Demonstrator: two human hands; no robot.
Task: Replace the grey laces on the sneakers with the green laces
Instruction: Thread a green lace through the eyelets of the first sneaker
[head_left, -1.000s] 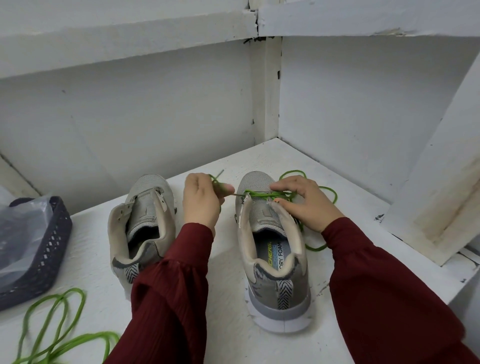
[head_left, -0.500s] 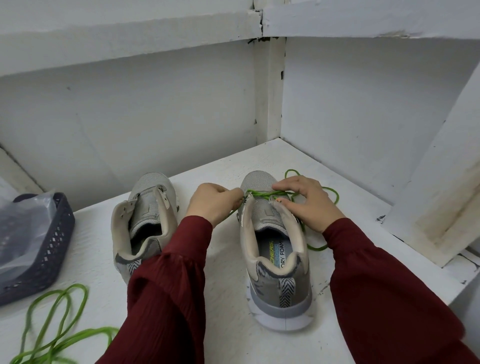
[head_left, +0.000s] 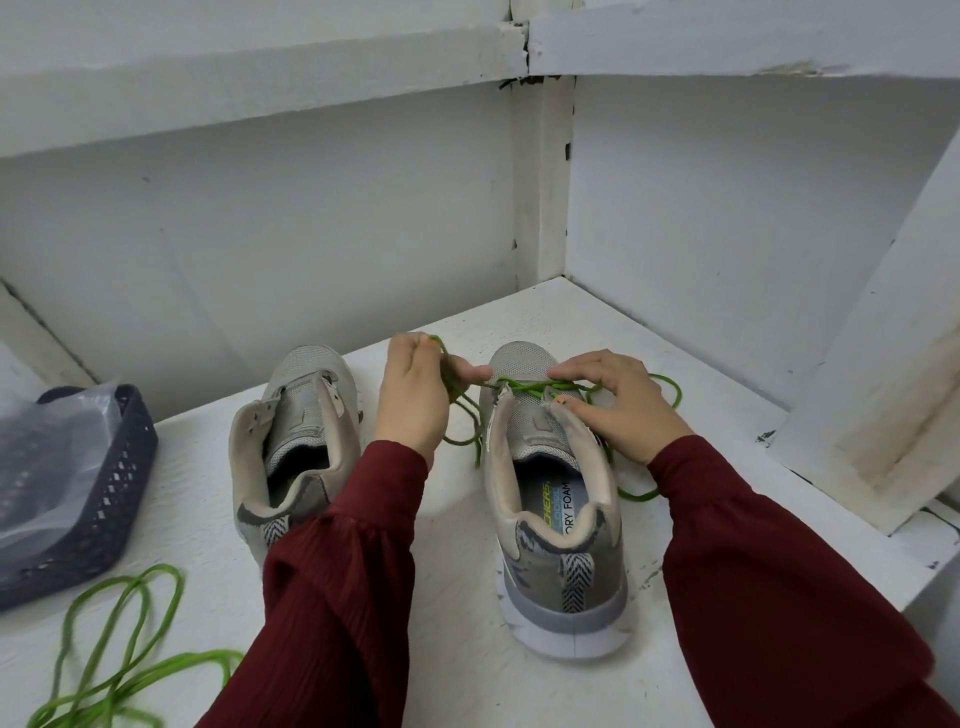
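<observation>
A spare green lace (head_left: 124, 639) lies beside the unlaced left sneaker (head_left: 298, 441) on the counter (head_left: 467, 649); the left hand (head_left: 415, 397) – now pulled back from the eyelet – pinches the working lace (head_left: 524, 387), drawing slack through, while the right hand (head_left: 618, 402) pins the right sneaker (head_left: 558, 519) – lacing barely begun

Both arms in long dark-red ribbed sleeves (head_left: 337, 582), fabric gathered above the cuffs; left hand (head_left: 413, 397), right hand (head_left: 623, 410) bare.
</observation>
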